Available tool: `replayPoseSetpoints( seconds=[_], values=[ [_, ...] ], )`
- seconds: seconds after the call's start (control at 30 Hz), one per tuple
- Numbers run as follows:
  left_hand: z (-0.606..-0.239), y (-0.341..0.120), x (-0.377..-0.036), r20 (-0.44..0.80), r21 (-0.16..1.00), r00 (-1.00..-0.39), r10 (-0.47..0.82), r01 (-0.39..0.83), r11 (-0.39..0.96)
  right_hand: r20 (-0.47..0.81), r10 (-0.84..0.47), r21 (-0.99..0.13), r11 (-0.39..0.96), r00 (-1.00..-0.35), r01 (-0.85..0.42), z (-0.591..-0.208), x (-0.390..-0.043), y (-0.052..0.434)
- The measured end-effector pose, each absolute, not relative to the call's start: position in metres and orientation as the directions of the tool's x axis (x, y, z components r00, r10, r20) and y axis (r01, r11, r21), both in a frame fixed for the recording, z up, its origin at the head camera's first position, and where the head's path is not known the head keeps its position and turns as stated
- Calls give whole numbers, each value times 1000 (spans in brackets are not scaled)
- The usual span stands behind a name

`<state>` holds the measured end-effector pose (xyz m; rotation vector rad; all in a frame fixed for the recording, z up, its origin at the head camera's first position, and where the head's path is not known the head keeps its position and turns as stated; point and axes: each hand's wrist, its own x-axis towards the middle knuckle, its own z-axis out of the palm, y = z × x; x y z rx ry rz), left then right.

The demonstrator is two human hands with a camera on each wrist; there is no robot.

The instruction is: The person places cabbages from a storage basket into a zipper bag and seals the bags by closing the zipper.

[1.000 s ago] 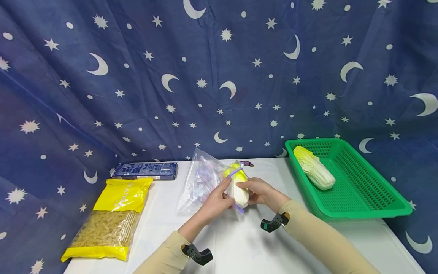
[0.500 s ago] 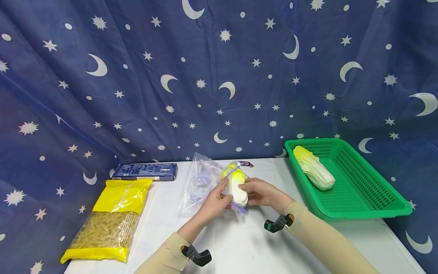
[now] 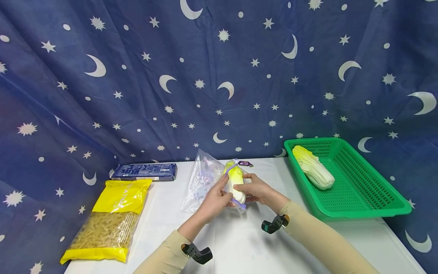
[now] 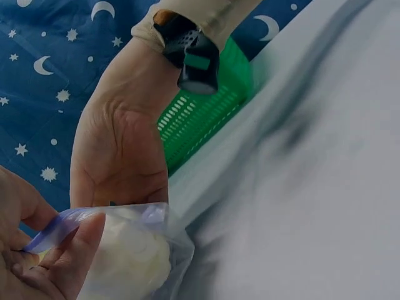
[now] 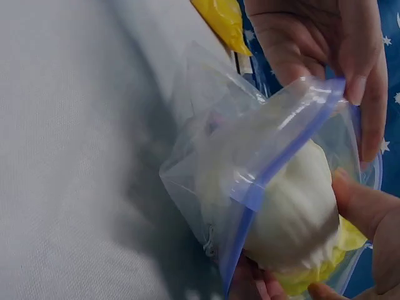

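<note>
A clear zip bag with a purple seal strip stands in the middle of the table. Its film shows faint purple patches. My left hand pinches the bag's edge at the strip. A small napa cabbage, white stalk toward me and yellow leaves away, is gripped by my right hand, thumb on top and fingers beneath. In the right wrist view the cabbage's white base lies at the bag's mouth, between the strips; the left wrist view shows that base behind clear film.
To the right stands a green perforated basket with another napa cabbage in it. A yellow bag of pasta lies on the left, a dark blue package behind it. A purple-wrapped candy lies beyond my hands.
The cabbage and my right hand have shifted slightly left, into the bag's opening. The strip now crosses over the cabbage's near end. My left hand keeps its pinch on the bag.
</note>
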<state>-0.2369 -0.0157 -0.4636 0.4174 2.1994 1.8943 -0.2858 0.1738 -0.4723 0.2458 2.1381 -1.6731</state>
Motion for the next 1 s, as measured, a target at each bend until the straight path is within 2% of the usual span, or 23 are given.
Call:
replayPoseSetpoints(
  seconds=[0.13,0.27,0.47,0.57,0.8,1.0],
  values=[
    [-465,-19,-239,15,988,-942,335,66,140,-414,-182,-895,258,-892,363,-474,-285,176],
    [-466,-20,-239,9,993,-937,349,49,106,-400,-290,-914,194,-869,356,-475,-285,179],
    [-465,-19,-237,-8,997,-931,365,20,72,-442,-354,-894,97,-824,438,-478,-287,183],
    [-464,-19,-236,-10,998,-927,375,12,56,-446,-387,-889,90,-807,448,-480,-288,185],
    [-462,-16,-234,-19,1000,-923,384,-12,21,-446,-323,-894,200,-834,401,-482,-286,182],
    [-464,-18,-239,-29,999,-941,338,-17,38,-422,-290,-902,233,-859,364,-480,-283,185]
  ],
)
